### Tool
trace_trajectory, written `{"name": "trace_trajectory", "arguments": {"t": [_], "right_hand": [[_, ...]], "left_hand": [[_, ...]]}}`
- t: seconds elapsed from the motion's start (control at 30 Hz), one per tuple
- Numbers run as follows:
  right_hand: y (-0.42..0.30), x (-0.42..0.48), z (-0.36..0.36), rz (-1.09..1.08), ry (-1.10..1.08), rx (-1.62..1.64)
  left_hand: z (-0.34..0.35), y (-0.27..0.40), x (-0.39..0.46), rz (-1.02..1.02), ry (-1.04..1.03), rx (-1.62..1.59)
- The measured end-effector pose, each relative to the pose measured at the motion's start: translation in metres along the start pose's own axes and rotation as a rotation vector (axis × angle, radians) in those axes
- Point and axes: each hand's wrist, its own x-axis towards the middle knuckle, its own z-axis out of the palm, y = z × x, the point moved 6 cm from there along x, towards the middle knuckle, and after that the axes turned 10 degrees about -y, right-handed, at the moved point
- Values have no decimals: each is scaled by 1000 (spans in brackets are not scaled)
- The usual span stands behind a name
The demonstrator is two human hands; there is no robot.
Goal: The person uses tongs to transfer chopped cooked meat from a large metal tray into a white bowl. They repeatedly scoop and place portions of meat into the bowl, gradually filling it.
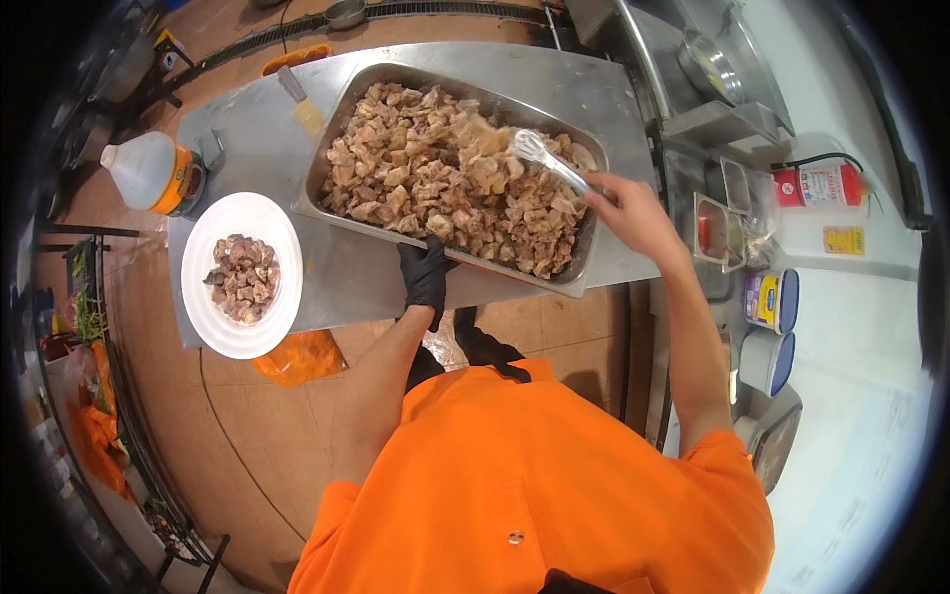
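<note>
A deep steel pan (pixel 347 224) of chopped cooked meat (pixel 404 167) sits askew on the steel table (pixel 349 289). My left hand (pixel 423 276), in a black glove, grips the pan's near rim. Bare, my right hand (pixel 631 211) holds metal tongs (pixel 549 160) over the pan's right half. The tong tips are down among the meat, where pieces look blurred by motion; whether the tips pinch any is unclear. To the left, a white bowl (pixel 194 278) holds a smaller heap of darker meat pieces (pixel 249 278).
Behind the bowl stand a large plastic jug (pixel 152 174) and a clear container (pixel 211 148). A scraper (pixel 303 108) lies beside the pan's far left corner. Steel inserts (pixel 711 230), lidded tubs (pixel 772 301) and a fire extinguisher (pixel 816 185) line the right side. An orange bag (pixel 300 360) lies below the table.
</note>
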Motion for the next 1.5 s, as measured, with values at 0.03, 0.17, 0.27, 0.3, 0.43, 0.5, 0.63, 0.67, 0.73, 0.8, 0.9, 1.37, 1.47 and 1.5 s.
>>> {"name": "trace_trajectory", "arguments": {"t": [0.03,0.17,0.27,0.3,0.43,0.5,0.63,0.67,0.73,0.8,0.9,1.37,1.47,1.5], "right_hand": [[-5,-11,-3,21,28,-28],[14,-48,20,60,33,2],[6,-51,65,115,-69,58],[6,-50,84,114,-98,101],[3,-48,126,97,-104,-28],[2,-56,116,105,-164,38],[24,-75,82,131,-27,100],[24,-76,70,157,-1,88],[24,-76,50,171,40,49],[15,-73,42,124,17,65],[12,-73,36,178,27,9],[-53,-46,68,-130,-69,-48],[-77,-22,90,-239,-187,-138],[-84,-12,93,-245,-200,-145]], "left_hand": [[-5,-3,1,26,5,6],[-6,-2,1,-28,15,90],[-2,1,0,-31,-19,29],[1,3,-2,-36,-17,9],[5,11,-5,-22,2,-53],[2,10,-6,-18,2,-58],[-1,3,-3,-31,-25,-66],[-2,3,-3,-35,-34,-68],[2,6,-5,-43,-20,-46],[3,7,-5,-42,-7,-19],[-1,7,-4,-41,22,7],[-4,2,-12,-73,-108,-171],[-7,2,-11,-83,-125,-155],[-8,3,-12,-93,-128,-131]]}}
